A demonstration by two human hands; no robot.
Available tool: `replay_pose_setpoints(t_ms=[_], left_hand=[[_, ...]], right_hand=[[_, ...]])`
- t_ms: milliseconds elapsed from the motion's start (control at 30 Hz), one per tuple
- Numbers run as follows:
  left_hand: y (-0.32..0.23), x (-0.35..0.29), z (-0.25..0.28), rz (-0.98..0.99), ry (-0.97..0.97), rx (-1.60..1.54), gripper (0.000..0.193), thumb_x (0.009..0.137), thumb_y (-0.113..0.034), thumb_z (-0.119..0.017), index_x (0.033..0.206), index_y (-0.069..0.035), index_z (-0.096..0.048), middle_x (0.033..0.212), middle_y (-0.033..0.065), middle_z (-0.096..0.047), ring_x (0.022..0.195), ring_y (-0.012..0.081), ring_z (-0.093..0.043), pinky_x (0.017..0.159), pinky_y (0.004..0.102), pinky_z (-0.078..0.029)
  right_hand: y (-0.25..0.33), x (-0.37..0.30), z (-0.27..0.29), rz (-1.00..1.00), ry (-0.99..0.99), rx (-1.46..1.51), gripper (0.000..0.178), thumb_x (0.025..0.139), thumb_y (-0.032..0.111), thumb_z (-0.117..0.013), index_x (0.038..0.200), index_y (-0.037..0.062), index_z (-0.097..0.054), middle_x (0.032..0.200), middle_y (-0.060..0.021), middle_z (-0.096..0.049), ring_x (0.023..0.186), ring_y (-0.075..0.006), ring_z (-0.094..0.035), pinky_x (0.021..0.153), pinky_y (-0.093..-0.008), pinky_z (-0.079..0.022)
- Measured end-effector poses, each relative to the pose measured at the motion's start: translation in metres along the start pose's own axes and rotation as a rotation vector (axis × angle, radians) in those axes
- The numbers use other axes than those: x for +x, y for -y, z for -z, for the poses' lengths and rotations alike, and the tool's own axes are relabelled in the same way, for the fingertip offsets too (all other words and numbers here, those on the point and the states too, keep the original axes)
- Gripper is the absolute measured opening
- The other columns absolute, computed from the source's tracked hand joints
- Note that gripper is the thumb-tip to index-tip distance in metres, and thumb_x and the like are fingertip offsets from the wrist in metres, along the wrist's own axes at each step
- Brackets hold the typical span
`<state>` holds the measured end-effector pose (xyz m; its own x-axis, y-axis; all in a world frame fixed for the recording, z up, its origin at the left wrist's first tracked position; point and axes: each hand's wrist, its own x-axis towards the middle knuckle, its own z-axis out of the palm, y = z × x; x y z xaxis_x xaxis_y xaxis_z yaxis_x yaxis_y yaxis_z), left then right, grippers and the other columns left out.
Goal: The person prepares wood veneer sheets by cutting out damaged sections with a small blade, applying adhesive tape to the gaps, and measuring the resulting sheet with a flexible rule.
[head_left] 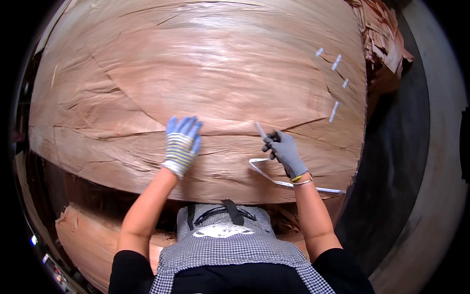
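Note:
My left hand [182, 144], in a blue glove with a striped cuff, lies flat with fingers spread near the front edge of a patch of thin reddish-brown wood veneer [210, 83]. The patch rests on a large stack of veneer sheets [122, 161]. In a grey glove, my right hand [285, 149] is closed round a slim pale-grey knife-like tool [260, 130]. Its far end points forward and left, over the patch's front edge. A white tape strip [274, 180] runs in a bent line under my right wrist toward the stack's front right corner.
Several short white tape pieces [334, 111] lie on the veneer at the right. Crumpled veneer scraps [384, 36] are heaped beyond the far right edge. Another veneer pile [88, 232] sits lower at the near left. Dark flooring [391, 166] borders the stack's right side.

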<state>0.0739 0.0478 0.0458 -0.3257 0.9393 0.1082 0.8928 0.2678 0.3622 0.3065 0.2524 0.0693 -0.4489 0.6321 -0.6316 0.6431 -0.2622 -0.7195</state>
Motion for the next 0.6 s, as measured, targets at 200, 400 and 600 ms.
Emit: replay_pose_setpoints(t_ms=[200, 400, 600], left_hand=[[-0.151, 0.088, -0.091, -0.439, 0.233, -0.140, 0.056, 0.083, -0.024, -0.056, 0.132, -0.001, -0.045, 0.143, 0.0184, -0.038, 0.134, 0.0340, -0.033, 0.114, 0.0459, -0.021], [-0.165, 0.091, -0.105, -0.469, 0.323, -0.019, 0.051, 0.084, -0.024, -0.055, 0.129, -0.003, -0.049, 0.141, 0.0154, -0.042, 0.132, 0.0322, -0.037, 0.112, 0.0471, -0.023], [-0.255, 0.131, -0.123, -0.543, 0.266, -0.096, 0.051, 0.083, -0.025, -0.056, 0.128, -0.003, -0.050, 0.139, 0.0158, -0.044, 0.130, 0.0321, -0.038, 0.112, 0.0480, -0.024]], right_hand=[[-0.088, 0.032, 0.048, 0.035, -0.220, -0.215, 0.029, 0.085, 0.026, -0.064, 0.085, -0.0028, -0.064, 0.068, -0.0170, -0.064, 0.060, -0.0271, -0.064, 0.057, -0.0393, -0.049], [-0.096, 0.007, 0.104, 0.161, -0.215, -0.394, 0.019, 0.084, 0.020, -0.062, 0.083, 0.0008, -0.064, 0.071, -0.0136, -0.066, 0.059, -0.0224, -0.064, 0.056, -0.0357, -0.049], [-0.120, 0.004, 0.158, -0.101, -0.254, 0.253, 0.015, 0.082, 0.012, -0.065, 0.084, -0.0029, -0.063, 0.062, -0.0097, -0.062, 0.050, -0.0162, -0.060, 0.045, -0.0277, -0.044]])
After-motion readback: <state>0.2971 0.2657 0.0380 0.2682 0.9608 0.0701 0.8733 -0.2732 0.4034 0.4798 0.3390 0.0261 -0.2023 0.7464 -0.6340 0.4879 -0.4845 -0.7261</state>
